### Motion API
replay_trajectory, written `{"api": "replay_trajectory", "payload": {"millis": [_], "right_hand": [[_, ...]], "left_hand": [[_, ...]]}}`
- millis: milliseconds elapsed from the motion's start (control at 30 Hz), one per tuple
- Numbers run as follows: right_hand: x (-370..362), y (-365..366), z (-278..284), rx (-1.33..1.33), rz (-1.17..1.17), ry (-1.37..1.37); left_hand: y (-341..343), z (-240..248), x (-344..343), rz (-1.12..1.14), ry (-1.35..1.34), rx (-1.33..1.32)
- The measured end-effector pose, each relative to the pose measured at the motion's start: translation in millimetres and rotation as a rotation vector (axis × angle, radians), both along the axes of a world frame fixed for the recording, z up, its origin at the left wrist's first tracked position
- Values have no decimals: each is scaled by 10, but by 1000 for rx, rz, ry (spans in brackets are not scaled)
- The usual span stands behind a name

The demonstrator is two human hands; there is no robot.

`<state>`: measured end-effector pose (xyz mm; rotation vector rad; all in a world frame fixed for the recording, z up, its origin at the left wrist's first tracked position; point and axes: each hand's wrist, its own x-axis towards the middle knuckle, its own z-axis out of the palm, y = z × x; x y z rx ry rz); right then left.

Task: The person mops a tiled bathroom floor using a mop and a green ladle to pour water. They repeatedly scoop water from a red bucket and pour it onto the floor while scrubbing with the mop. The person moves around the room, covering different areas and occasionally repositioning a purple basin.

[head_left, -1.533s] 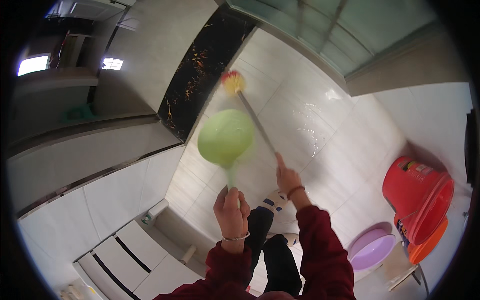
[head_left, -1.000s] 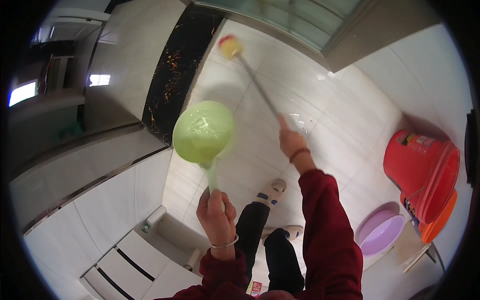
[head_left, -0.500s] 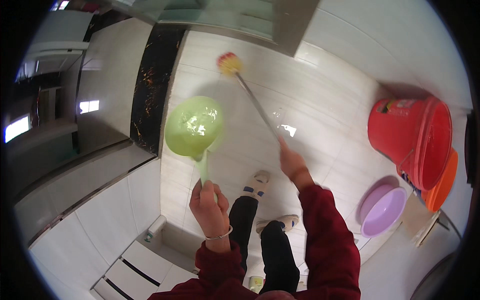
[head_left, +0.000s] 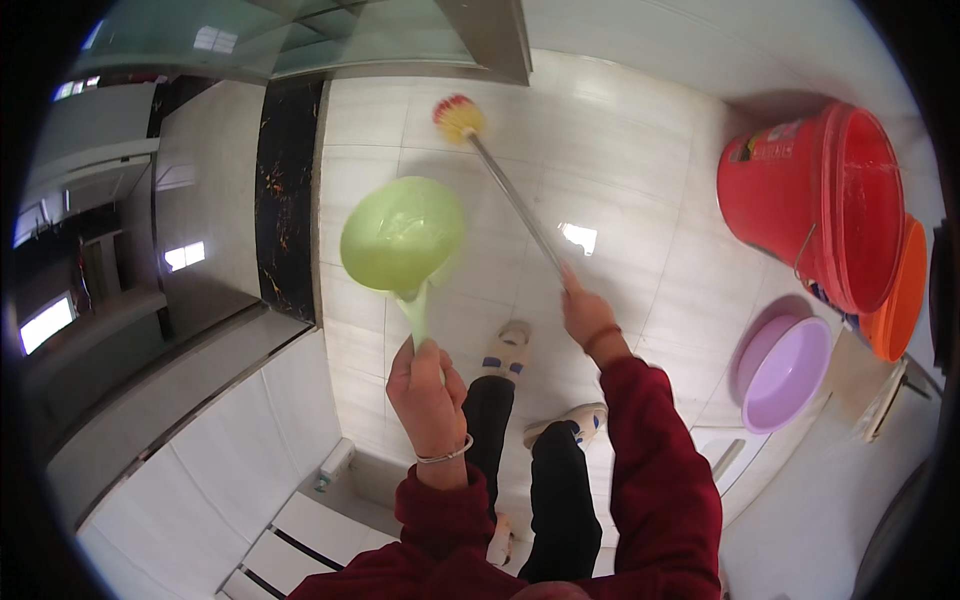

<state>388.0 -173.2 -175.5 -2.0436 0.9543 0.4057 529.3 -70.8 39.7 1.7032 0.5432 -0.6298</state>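
My left hand [head_left: 425, 395] is closed round the handle of a light green water dipper [head_left: 400, 245]; its round bowl points away from me, with a shiny, wet-looking inside. My right hand [head_left: 592, 325] grips the metal handle of a long-handled brush [head_left: 515, 198]. The brush slants away to the left, and its round head of yellow and red bristles [head_left: 458, 117] is beyond the dipper. Whether the bristles touch the floor I cannot tell.
On the right a red bucket [head_left: 770, 190] lies tilted, with an orange basin [head_left: 900, 300] beside it and a lilac basin [head_left: 785, 375] nearer me. A black stone sill [head_left: 287, 190] edges the pale tiled floor [head_left: 640, 190] on the left. A glass door panel [head_left: 390, 40] stands at the far side.
The view has shifted, so the door panel sits further left. The dipper has moved slightly right and closer to the brush; the bright glints of water in its bowl have faded. Both grips stay the same.
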Motion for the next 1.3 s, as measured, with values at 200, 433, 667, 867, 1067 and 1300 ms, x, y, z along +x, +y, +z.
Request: {"api": "replay_trajectory", "payload": {"millis": [200,433,667,867,1067,1300], "right_hand": [[-1070,626,193,122,37,216],[-1034,182,162,27,-76,163],[-504,258,208,116,33,91],[-905,231,218,28,-79,95],[-316,-245,188,18,-12,73],[-924,403,521,161,-22,150]], "left_hand": [[-13,1,12,-74,-6,24],[-126,-45,-152,-172,28,78],[-159,-130,-158,-445,-181,301],[-130,-223,-132,-702,-633,524],[-473,-479,114,-793,-757,623],[-633,-476,848,-871,-747,662]]}}
